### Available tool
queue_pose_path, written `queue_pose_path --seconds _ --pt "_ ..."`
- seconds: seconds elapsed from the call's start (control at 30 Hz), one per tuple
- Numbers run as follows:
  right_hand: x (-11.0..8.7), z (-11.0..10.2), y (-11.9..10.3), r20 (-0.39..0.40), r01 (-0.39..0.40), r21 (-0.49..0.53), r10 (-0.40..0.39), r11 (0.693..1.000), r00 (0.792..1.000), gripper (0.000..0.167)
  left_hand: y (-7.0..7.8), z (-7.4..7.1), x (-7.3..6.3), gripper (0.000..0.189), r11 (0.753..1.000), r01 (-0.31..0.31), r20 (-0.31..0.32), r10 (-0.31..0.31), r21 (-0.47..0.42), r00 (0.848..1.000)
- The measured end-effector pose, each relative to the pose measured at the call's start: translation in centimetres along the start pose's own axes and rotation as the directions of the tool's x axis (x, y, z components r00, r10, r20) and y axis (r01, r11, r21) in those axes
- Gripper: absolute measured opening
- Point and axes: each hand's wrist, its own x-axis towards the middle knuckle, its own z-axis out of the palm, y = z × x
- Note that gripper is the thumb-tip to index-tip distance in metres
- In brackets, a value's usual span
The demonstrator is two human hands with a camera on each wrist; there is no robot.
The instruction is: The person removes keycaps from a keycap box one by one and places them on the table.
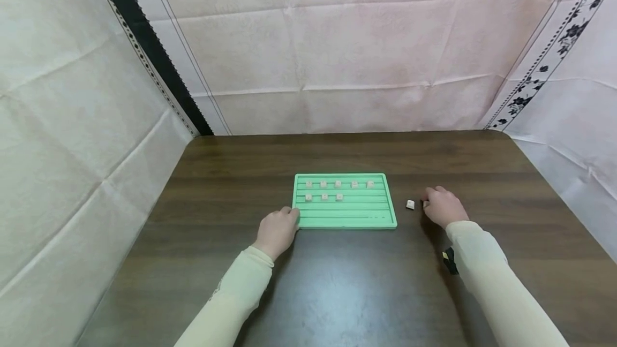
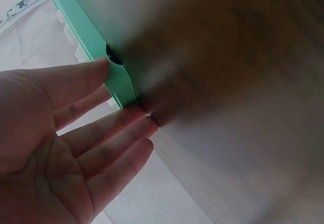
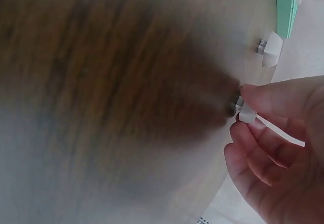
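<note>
A green ridged board (image 1: 356,213) lies on the table, with several small white keycap-like pieces (image 1: 338,184) along its top row and 3 below them at the left. My left hand (image 1: 278,232) grips the board's lower left corner. Its thumb presses the green edge in the left wrist view, the other fingers extended past the corner. To the right of the board, my right hand (image 1: 443,208) pinches one white piece (image 3: 247,114) by thumb and fingertips, close over the table. That piece has a grey underside. A similar loose piece (image 1: 410,204) lies between this hand and the board.
The dark wooden table (image 1: 337,283) ends at a far edge against a pale cloth backdrop (image 1: 361,68). Cloth also hangs along its left and right sides. A dark band (image 1: 453,261) shows at my right wrist.
</note>
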Motion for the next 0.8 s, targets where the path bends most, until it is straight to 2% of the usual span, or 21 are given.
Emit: queue_pose_path --seconds 0.2,0.4,0.57,0.8 --pt "0.0 -0.4 -0.3 0.038 -0.037 0.016 0.036 0.999 0.999 0.026 -0.1 0.0 0.0 0.017 1.0 0.012 0.005 -0.012 -0.004 1.0" --pt "0.2 -1.2 -1.0 0.032 -0.048 0.033 0.047 0.998 0.998 0.032 -0.1 -0.2 0.1 0.017 1.0 0.012 -0.002 -0.012 -0.002 1.0" --pt "0.8 -1.3 -2.6 -0.002 -0.016 0.029 0.016 0.999 1.0 0.032 -0.2 -0.4 0.0 0.017 1.0 0.017 -0.002 -0.017 0.0 1.0" --pt "1.8 -0.3 -6.5 -0.015 0.071 0.028 -0.071 0.997 0.997 0.031 -0.1 -0.2 -0.1 0.016 1.0 -0.005 -0.01 0.005 0.004 1.0"
